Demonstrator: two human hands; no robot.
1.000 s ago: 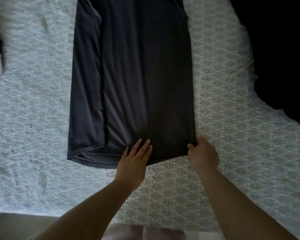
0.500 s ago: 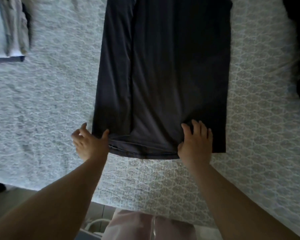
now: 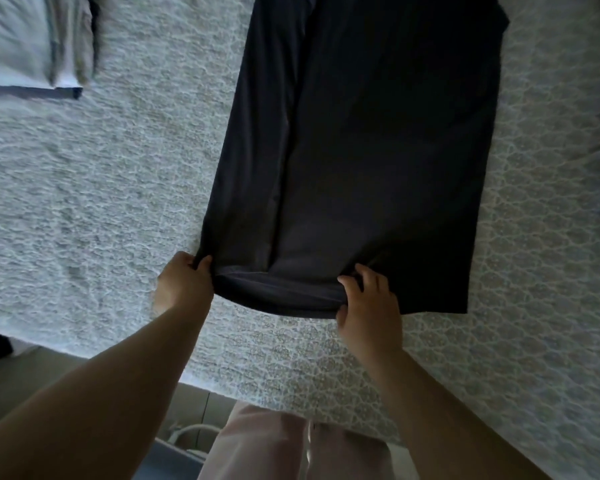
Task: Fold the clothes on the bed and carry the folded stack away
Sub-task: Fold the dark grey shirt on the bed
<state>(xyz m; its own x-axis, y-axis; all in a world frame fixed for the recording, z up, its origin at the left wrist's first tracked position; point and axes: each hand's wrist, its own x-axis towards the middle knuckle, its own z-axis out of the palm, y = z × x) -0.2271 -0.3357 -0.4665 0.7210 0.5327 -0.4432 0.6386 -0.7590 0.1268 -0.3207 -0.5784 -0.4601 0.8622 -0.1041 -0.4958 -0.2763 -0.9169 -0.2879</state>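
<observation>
On the bed [image 3: 94, 202] lies a dark garment [image 3: 378, 150], lengthwise folded. Left hand [image 3: 182, 284] pinches its near left corner. Right hand [image 3: 369, 306] grips the near hem, fingers [image 3: 364, 271] curled into the cloth.

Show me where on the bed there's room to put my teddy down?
The widest bare patch of bed lies left of the dark garment, below the folded stack in the far left corner. A narrower strip runs along the garment's right side. The near edge is crowded: the left hand and right hand grip the hem there.
</observation>
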